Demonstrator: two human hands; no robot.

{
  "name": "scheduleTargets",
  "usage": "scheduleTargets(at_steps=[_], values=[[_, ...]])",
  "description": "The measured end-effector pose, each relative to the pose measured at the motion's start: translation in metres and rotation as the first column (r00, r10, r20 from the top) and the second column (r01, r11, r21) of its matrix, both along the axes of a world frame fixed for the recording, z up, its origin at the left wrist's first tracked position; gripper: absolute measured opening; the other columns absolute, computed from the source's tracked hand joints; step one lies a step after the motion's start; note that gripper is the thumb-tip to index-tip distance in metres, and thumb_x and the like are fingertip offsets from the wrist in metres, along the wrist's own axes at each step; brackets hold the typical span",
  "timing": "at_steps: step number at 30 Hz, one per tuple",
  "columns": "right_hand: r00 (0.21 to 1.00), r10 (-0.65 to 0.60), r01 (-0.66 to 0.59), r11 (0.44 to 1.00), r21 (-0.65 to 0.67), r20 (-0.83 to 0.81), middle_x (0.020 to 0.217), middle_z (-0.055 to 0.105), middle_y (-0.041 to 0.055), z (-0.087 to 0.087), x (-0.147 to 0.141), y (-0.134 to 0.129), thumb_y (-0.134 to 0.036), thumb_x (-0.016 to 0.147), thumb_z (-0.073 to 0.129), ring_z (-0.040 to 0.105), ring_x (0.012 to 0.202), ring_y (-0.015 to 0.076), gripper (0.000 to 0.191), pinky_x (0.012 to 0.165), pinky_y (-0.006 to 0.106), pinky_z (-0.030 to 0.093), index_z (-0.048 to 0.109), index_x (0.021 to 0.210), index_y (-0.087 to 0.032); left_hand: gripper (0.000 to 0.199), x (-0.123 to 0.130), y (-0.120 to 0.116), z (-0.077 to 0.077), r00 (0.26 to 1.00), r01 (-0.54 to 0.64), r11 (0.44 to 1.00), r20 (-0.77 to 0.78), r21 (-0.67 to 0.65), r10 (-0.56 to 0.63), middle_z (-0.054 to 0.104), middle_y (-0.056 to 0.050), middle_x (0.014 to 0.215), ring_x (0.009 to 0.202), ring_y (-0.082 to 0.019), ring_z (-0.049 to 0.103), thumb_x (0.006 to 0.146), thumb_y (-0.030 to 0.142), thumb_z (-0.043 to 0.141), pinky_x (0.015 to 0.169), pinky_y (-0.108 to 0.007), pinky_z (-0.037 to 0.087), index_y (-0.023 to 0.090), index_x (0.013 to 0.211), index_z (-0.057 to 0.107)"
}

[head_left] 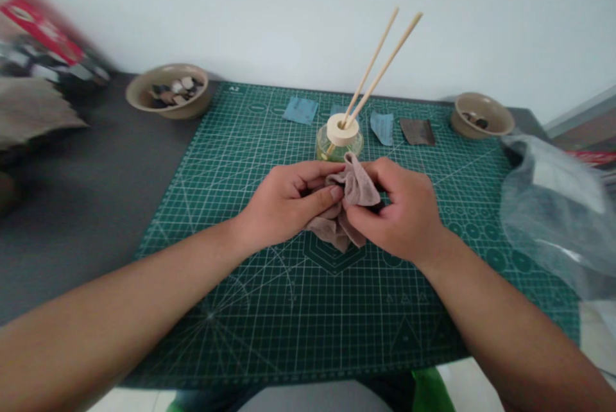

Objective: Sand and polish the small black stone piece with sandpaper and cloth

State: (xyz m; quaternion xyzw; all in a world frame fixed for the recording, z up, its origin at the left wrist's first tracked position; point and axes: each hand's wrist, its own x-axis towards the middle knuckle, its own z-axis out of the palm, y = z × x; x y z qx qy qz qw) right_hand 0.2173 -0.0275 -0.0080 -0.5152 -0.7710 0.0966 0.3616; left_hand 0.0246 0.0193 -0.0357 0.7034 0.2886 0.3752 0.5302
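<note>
Both hands meet over the middle of the green cutting mat (231, 194), holding a crumpled brownish-pink cloth (359, 186). My left hand (283, 203) pinches its left side, thumb laid on top. From the right, my right hand (407, 210) grips the cloth between thumb and fingers. Whether anything is wrapped inside the folds, I cannot tell. Just behind the hands stands a glass reed diffuser bottle (321, 141) with a pale wooden collar (342, 129) and two reed sticks (382, 68) leaning to the right.
Blue sandpaper pieces (301, 110) and a brown piece (418, 132) lie at the mat's back. A bowl of stone-like pieces (168, 110) stands back left, a smaller bowl (482, 123) back right. A clear plastic bag (553, 206) covers the right edge. A brown cloth (36, 110) lies far left.
</note>
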Motion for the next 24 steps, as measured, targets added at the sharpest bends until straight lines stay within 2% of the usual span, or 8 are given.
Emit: scheduleTargets(at_steps=[3,8,13,20,24], values=[[1.0,0.015,-0.015,0.997,0.079,-0.008,0.072,0.071,-0.001,-0.004,0.001,0.002,-0.018,0.074,0.069,0.065,0.066,0.0157,0.009,0.061,0.026,0.043,0.061,0.079,-0.021,0.035,-0.002,-0.004,0.004,0.993,-0.097,0.994,-0.057,0.049,0.1,0.082,-0.005,0.1,0.083,-0.019,0.078,0.088,0.029,0.075,0.07,-0.025,0.062,0.021,0.122,0.076],[1.0,0.023,-0.024,0.997,0.077,0.013,0.069,0.069,-0.0008,-0.004,0.0,0.003,-0.018,0.073,0.069,0.063,0.061,0.0146,0.008,0.058,0.025,0.042,0.061,0.076,-0.02,0.026,-0.004,-0.011,0.014,0.965,-0.189,0.956,-0.139,0.223,0.223,0.083,-0.002,0.1,0.082,-0.019,0.078,0.086,0.022,0.075,0.07,-0.024,0.062,0.024,0.111,0.08],[0.999,0.039,-0.039,0.997,0.064,0.008,0.069,0.07,-0.0007,-0.003,0.0,0.003,-0.017,0.072,0.07,0.064,0.062,0.0147,0.009,0.058,0.025,0.042,0.061,0.075,-0.019,0.025,-0.003,-0.012,0.016,0.959,-0.175,0.932,-0.157,0.316,0.234,0.082,-0.002,0.101,0.078,-0.017,0.079,0.087,0.017,0.072,0.069,-0.023,0.063,0.023,0.109,0.081],[0.999,0.038,-0.038,0.999,0.034,0.021,0.067,0.068,-0.0022,-0.006,0.001,0.005,-0.02,0.073,0.072,0.061,0.059,0.0131,0.011,0.056,0.024,0.04,0.061,0.076,-0.019,0.026,-0.004,-0.011,0.014,0.957,-0.106,0.914,-0.208,0.393,0.2,0.082,-0.002,0.104,0.083,-0.02,0.079,0.09,0.017,0.068,0.074,-0.028,0.065,0.027,0.111,0.08],[0.999,0.034,-0.034,0.999,0.027,0.013,0.066,0.067,-0.003,-0.006,0.002,0.006,-0.021,0.073,0.073,0.06,0.058,0.0124,0.014,0.056,0.024,0.039,0.06,0.076,-0.019,0.031,-0.005,-0.009,0.014,0.955,-0.052,0.909,-0.246,0.414,0.167,0.082,-0.002,0.106,0.086,-0.019,0.079,0.092,0.012,0.061,0.078,-0.029,0.064,0.026,0.113,0.079]])
